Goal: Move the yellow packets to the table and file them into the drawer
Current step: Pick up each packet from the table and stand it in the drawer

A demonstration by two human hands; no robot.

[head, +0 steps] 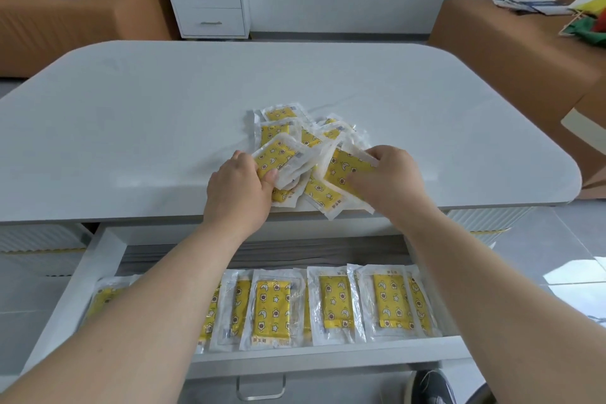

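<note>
Now: gathering from pile on table.
Left hand: gripping several packets.
Right hand: pinching one packet.
Next: probably lowering both into drawer, beside filed row.

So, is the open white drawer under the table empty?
No, a row of yellow star-patterned packets in clear wrappers lies inside the open white drawer.

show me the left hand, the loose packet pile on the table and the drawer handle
left hand (pixel 237 185): head view, on the back of the hand.
packet pile (pixel 281 114): head view, on the yellow middle of the farthest packet.
drawer handle (pixel 260 395): head view, on its lower bar.
</note>
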